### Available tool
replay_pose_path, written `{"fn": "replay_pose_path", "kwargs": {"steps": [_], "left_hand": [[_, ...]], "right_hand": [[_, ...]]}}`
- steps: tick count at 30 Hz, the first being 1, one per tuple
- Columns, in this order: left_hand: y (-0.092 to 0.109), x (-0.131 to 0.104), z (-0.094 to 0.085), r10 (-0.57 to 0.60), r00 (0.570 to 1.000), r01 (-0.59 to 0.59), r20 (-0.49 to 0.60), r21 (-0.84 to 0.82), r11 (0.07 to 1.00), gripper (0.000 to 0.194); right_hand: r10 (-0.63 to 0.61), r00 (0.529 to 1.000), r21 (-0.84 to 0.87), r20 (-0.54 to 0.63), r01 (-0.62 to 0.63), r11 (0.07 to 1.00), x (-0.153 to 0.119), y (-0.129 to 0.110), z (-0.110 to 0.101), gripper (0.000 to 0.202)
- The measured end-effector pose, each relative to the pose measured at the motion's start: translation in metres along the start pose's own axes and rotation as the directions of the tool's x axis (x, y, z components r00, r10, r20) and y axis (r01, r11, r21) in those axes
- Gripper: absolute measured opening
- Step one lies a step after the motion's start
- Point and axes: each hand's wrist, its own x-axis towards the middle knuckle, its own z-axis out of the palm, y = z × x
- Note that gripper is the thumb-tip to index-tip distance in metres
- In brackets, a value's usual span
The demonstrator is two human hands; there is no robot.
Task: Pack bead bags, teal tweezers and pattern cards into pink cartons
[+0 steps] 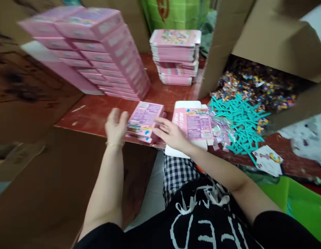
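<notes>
A pink and purple printed carton [145, 116] lies flat near the table's front edge, on top of at least one more like it. My left hand [116, 127] is just to its left, thumb and fingers apart, holding nothing. At the carton's right side is my right hand [172, 133], fingers stretched toward it and slightly parted; whether they touch it I cannot tell. Under and beyond my right wrist lies an unfolded flat carton [198, 126] with white flaps. Small shiny clear and pink packets [220, 133] lie beside it.
Stacked pink boxes [108, 52] rise at the back left. Flat cartons [175, 55] are piled at the back. Turquoise sticks [240, 121] spill before a cardboard box [274, 45] of colourful small pieces. Printed cards [268, 160] and a green bin [295, 207] are at right.
</notes>
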Motion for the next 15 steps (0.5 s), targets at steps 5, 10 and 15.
{"fn": "replay_pose_path", "kwargs": {"steps": [5, 10, 15], "left_hand": [[0.084, -0.085, 0.049, 0.316, 0.914, -0.307, 0.252, -0.076, 0.949, 0.054], [0.106, -0.131, 0.135, 0.167, 0.817, -0.348, 0.553, 0.241, 0.906, 0.091], [0.093, -0.129, 0.155, 0.135, 0.865, -0.339, 0.483, 0.365, 0.867, 0.1]], "right_hand": [[0.14, 0.957, 0.023, -0.255, -0.139, 0.99, -0.09, -0.011, -0.094, 0.033], [-0.076, 0.933, -0.416, -0.351, -0.083, 0.906, -0.027, 0.023, -0.147, 0.017], [0.157, 0.974, -0.648, -0.161, -0.225, 0.728, 0.049, 0.008, -0.177, 0.021]]}}
